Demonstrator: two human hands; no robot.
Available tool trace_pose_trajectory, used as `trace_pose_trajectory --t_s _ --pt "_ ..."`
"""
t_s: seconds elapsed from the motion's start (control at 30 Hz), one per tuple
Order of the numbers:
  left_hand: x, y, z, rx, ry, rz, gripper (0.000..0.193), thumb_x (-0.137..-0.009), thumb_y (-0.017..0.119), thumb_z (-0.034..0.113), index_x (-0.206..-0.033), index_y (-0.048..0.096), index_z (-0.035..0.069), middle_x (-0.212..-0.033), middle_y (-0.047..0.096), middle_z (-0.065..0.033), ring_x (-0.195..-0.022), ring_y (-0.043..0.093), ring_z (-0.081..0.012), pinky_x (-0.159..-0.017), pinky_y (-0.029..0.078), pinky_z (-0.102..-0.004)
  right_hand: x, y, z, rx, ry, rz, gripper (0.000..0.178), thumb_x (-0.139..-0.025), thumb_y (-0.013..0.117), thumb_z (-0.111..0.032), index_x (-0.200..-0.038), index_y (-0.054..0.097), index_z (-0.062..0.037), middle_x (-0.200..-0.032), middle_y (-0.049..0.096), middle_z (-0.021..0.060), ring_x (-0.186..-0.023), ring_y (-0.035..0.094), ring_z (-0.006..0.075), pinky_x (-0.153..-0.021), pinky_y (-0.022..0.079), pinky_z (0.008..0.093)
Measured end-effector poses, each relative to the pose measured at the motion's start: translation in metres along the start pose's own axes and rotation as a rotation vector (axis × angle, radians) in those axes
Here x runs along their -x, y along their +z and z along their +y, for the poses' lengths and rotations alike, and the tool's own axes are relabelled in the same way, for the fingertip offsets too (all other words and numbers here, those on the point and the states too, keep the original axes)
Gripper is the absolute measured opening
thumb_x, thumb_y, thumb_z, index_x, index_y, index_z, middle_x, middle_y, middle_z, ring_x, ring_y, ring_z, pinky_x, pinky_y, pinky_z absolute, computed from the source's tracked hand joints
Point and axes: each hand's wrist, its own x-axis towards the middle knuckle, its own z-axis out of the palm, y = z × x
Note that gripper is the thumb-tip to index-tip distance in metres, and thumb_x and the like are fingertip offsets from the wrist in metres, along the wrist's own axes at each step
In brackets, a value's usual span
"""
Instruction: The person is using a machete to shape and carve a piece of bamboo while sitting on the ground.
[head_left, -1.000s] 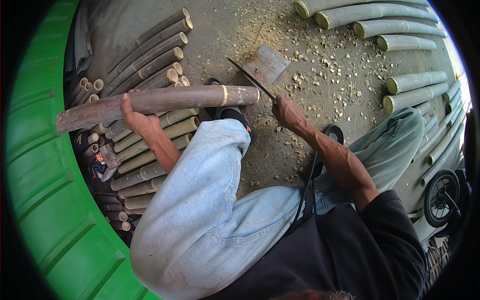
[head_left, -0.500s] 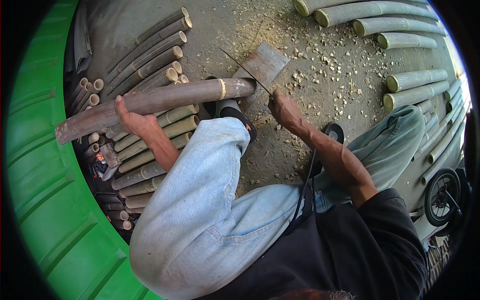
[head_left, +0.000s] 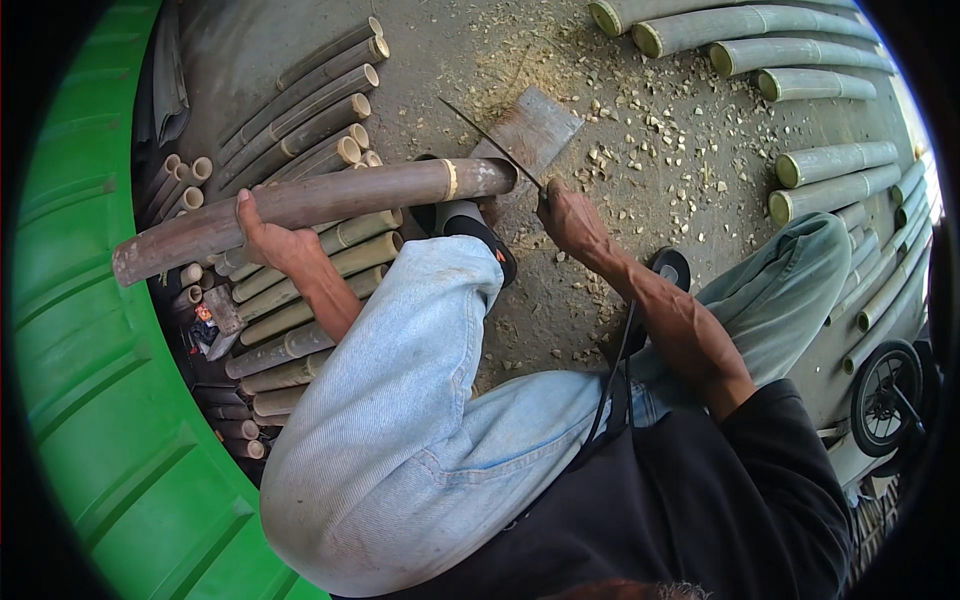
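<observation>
Brown bamboo tube [head_left: 340, 198] aslant over stacked bamboo pieces [head_left: 282, 351], right end just beside long dark blade [head_left: 490, 141]. Left hand [head_left: 285, 248] clasping tube, thumb on top; right hand [head_left: 575, 222] closed tight round blade's near end. Edge touching tube? Cannot tell. Step in hand, by looks: trimming tube's end near flat plate [head_left: 550, 125], pale chips [head_left: 645, 150] scattered beyond. Next move seems to call for firm left grip, controlled stroke.

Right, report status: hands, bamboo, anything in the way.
Left hand gripping brown bamboo pole. Right hand holding long blade by pole's right end, contact unclear. Foot close by, partly hidden by pole.
</observation>
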Motion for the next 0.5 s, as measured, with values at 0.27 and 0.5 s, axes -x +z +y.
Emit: trace_pose_trajectory --t_s 0.27,0.5 --pt "-0.001 -0.003 -0.004 -0.039 -0.002 0.024 0.043 -0.087 0.076 0.027 -0.116 0.065 -0.003 -0.110 0.064 -0.0129 -0.100 0.064 -0.0276 -0.091 0.053 -0.0456 -0.006 0.003 0.003 -0.264 -0.315 0.311 0.024 -0.096 0.064 -0.016 -0.102 0.048 0.0004 -0.073 0.065 0.0281 -0.069 0.067 0.0476 -0.060 0.051 0.0547" --pt "-0.001 -0.010 -0.003 0.063 -0.037 -0.176 0.040 -0.089 0.072 0.028 -0.113 0.061 -0.002 -0.102 0.063 -0.0135 -0.098 0.064 -0.0280 -0.094 0.052 -0.0449 -0.006 -0.003 0.012 -0.123 -0.196 0.152 0.025 -0.097 0.062 -0.019 -0.100 0.050 0.0031 -0.072 0.064 0.0286 -0.067 0.067 0.0490 -0.060 0.050 0.0557"
